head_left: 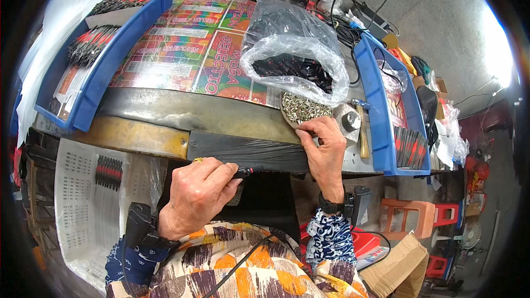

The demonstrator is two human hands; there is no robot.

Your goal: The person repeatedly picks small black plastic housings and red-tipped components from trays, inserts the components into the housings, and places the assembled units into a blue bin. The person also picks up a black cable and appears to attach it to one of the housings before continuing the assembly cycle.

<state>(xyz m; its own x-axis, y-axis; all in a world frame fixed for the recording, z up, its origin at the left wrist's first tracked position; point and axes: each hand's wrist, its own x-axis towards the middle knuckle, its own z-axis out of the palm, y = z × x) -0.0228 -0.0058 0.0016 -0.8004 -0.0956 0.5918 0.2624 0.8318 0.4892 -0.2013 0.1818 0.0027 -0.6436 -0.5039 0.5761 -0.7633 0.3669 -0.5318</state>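
Observation:
My left hand [200, 194] is closed around a small black cylindrical part [243, 173] with a red band, its tip sticking out past the fingers in front of the bench edge. At the near rim of a round dish, my right hand [324, 149] has thumb and forefinger pinched together; whatever is between them is too small to make out. Many small shiny metal pieces [305, 109] fill that dish. Behind it lies an open clear plastic bag [292, 27] holding many black parts with red marks [295, 72].
Blue trays [99, 85] [381, 105] holding rows of black-and-red parts stand left and right. A hammer [362, 132] and a metal block [349, 120] lie beside the dish. Below left is a white crate [83, 209]; an orange stool [407, 215] stands at lower right.

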